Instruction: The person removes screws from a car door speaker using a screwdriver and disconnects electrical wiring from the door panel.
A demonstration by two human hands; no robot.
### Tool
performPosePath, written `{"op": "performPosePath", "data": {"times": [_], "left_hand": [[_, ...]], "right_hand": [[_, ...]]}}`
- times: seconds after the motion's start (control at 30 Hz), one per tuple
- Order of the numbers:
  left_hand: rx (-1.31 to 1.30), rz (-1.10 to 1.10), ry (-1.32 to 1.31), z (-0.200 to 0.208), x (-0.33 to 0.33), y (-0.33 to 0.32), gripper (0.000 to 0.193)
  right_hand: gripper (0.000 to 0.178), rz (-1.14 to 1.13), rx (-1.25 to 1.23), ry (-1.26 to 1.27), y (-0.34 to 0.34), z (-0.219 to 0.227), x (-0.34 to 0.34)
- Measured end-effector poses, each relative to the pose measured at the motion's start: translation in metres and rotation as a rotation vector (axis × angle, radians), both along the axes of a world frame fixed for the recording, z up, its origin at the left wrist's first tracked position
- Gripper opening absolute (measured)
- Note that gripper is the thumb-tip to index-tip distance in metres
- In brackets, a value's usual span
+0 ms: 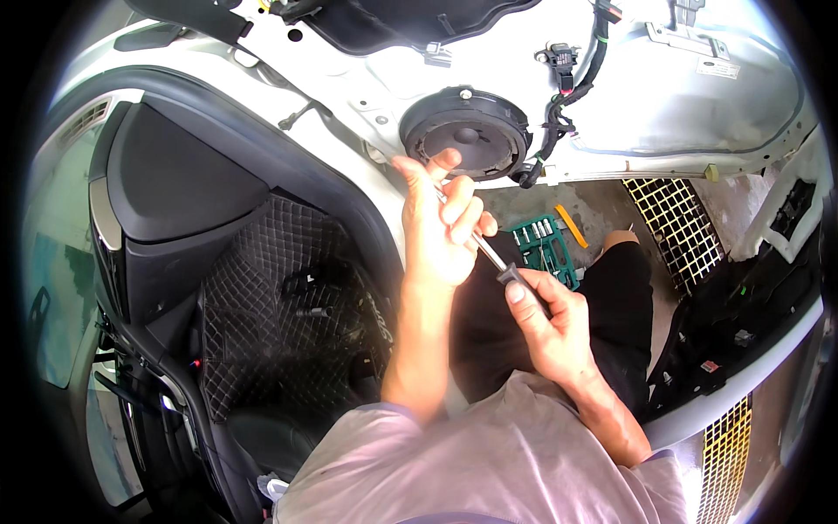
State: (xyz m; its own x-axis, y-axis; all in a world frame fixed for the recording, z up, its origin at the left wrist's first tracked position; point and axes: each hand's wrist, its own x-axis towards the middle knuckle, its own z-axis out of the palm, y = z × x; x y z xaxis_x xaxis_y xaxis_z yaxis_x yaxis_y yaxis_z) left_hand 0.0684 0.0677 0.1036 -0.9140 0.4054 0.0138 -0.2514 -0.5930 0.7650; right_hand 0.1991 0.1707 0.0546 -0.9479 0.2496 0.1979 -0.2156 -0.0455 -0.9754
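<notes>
My right hand [559,332] is closed round the black handle of a screwdriver-like driver [491,253]. Its metal shaft slants up and left into my left hand [443,223], whose lower fingers curl round it while the thumb and forefinger stick out. The shaft's tip is hard to make out among these fingers. Just beyond my left hand, a round black speaker [468,137] is set in the bare white car door [646,122]. My left fingertips overlap its near edge in the picture; whether they touch it I cannot tell.
A green tool case [559,253] with sockets lies open on the floor beside a yellow-orange strip [572,227]. A wiring harness [559,113] hangs along the door. At the right are a floor grate [672,227] and a black trim panel [724,349]. A quilted footwell mat [262,262] lies left.
</notes>
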Motion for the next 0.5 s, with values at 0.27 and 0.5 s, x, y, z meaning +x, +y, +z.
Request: {"op": "performPosePath", "data": {"times": [0.27,0.5], "left_hand": [[0.553,0.007,-0.178,-0.02,-0.033,-0.036,0.061],[-0.134,0.033,0.224,0.003,0.011,-0.028,0.071]], "right_hand": [[0.024,0.234,-0.423,-0.243,-0.004,-0.002,0.012],[0.024,0.082,-0.45,-0.162,0.027,-0.004,0.016]]}}
